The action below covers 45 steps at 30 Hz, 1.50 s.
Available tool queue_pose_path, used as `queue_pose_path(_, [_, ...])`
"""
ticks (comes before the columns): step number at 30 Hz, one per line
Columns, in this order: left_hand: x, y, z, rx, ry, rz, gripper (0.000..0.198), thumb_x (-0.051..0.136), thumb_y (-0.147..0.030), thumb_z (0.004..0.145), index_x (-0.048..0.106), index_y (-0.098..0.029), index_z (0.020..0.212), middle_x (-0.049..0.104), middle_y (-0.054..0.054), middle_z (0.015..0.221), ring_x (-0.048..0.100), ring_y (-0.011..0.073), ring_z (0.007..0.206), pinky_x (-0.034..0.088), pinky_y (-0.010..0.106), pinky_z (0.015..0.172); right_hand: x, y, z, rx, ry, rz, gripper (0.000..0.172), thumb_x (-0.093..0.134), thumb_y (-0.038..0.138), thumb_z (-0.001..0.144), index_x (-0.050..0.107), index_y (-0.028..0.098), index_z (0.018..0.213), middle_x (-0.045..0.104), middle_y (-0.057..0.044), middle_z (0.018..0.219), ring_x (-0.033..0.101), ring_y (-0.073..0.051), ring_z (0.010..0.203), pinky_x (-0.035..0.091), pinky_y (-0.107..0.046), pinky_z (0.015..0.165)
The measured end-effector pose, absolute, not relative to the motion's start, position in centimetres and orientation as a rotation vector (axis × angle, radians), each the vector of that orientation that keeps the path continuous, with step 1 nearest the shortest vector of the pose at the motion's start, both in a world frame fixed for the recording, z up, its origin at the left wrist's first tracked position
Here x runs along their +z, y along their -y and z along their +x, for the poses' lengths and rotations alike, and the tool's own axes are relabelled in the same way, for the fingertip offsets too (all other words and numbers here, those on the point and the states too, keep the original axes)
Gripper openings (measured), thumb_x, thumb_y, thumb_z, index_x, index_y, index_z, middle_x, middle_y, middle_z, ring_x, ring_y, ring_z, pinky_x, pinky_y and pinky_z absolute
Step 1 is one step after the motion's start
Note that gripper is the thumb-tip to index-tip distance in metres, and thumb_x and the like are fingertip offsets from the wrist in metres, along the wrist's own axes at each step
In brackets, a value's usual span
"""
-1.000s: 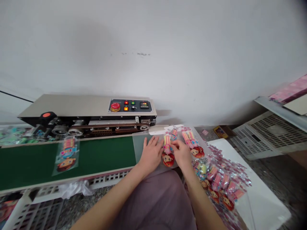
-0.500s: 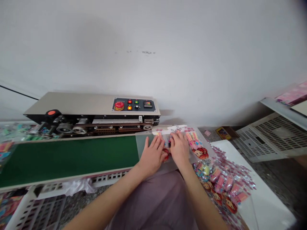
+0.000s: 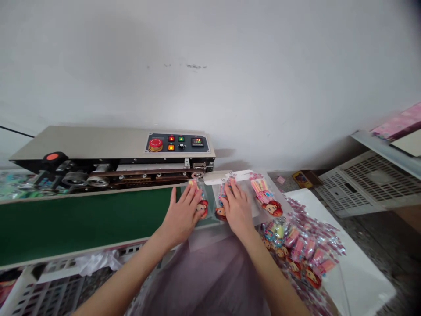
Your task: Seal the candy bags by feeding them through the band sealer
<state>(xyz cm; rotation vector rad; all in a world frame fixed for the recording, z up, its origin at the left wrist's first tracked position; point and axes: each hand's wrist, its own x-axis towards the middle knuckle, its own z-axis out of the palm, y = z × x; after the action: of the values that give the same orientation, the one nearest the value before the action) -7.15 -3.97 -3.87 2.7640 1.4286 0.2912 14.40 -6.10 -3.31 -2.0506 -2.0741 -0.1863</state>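
My left hand lies flat with fingers spread on a small clear bag holding a card with a cartoon girl's face. That bag rests on the green conveyor belt, close to the sealing machine's intake end. Just to the right, my right hand presses down with outstretched fingers on a second clear bag, its printed face showing below the fingertips. A third bag, with pink and yellow striped pieces and a red-haired face, lies untouched farther right.
The sealing machine stands behind the belt, with a red stop button and lit switches. Many filled packets are heaped on a white board at right. Plastic crates stand beyond it.
My left hand has moved left along the belt with its bag, opening a gap to the second bag. My right hand has shifted slightly left. The view has turned a little.
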Motion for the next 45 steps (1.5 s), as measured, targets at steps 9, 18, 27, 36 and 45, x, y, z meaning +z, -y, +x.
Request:
queue_pose_path(9, [-1.2, 4.8, -5.6, 0.297, -1.372, 2.767, 0.047, 0.034, -0.029, 0.104, 0.049, -0.015, 0.146, 0.039, 0.011, 0.159, 0.032, 0.0269, 0.149, 0.016, 0.061, 0.122, -1.1, 6.2, 14.8, -0.247, 1.947, -2.164, 0.035, 0.045, 0.026, 0.101, 0.064, 0.019, 0.129, 0.061, -0.011, 0.139, 0.047, -0.032, 0.128, 0.03, -0.049, 0.106])
queue_pose_path(18, [-4.9, 5.8, -1.0, 0.366, -1.185, 2.863, 0.061, 0.027, -0.044, 0.105, 0.025, -0.014, 0.158, 0.02, 0.011, 0.166, 0.017, 0.0263, 0.154, 0.014, 0.067, 0.12, -0.6, 3.5, 14.9, 0.002, 2.121, -1.865, 0.046, 0.041, 0.003, 0.09, 0.067, 0.02, 0.124, 0.068, -0.006, 0.127, 0.053, -0.024, 0.117, 0.038, -0.039, 0.102])
queue_pose_path(27, [-4.7, 6.0, -2.8, 0.377, -1.437, 2.765, 0.059, 0.032, -0.043, 0.104, 0.031, -0.017, 0.157, 0.028, 0.01, 0.164, 0.022, 0.0293, 0.153, 0.01, 0.071, 0.119, -2.8, 6.6, 15.8, -0.19, 2.019, -2.009, 0.046, 0.04, 0.015, 0.098, 0.053, 0.014, 0.142, 0.053, -0.012, 0.147, 0.046, -0.029, 0.126, 0.039, -0.044, 0.105])
queue_pose_path(36, [-2.2, 5.8, -6.5, 0.326, -1.722, 2.637, 0.055, 0.035, -0.04, 0.103, 0.047, -0.01, 0.148, 0.034, 0.017, 0.16, 0.029, 0.0347, 0.15, 0.011, 0.071, 0.118, -0.9, 4.5, 13.0, -0.068, 1.981, -2.008, 0.044, 0.04, 0.01, 0.096, 0.064, 0.019, 0.131, 0.066, -0.01, 0.123, 0.051, -0.027, 0.107, 0.042, -0.038, 0.093])
queue_pose_path(45, [-3.5, 5.8, 0.2, 0.342, -1.164, 2.8, 0.057, 0.026, -0.044, 0.106, 0.035, -0.016, 0.155, 0.026, 0.014, 0.164, 0.025, 0.0297, 0.152, 0.018, 0.072, 0.117, -1.0, 0.3, 15.6, -0.073, 2.053, -1.988, 0.038, 0.048, 0.004, 0.085, 0.073, 0.024, 0.105, 0.066, -0.008, 0.111, 0.052, -0.024, 0.105, 0.043, -0.033, 0.088])
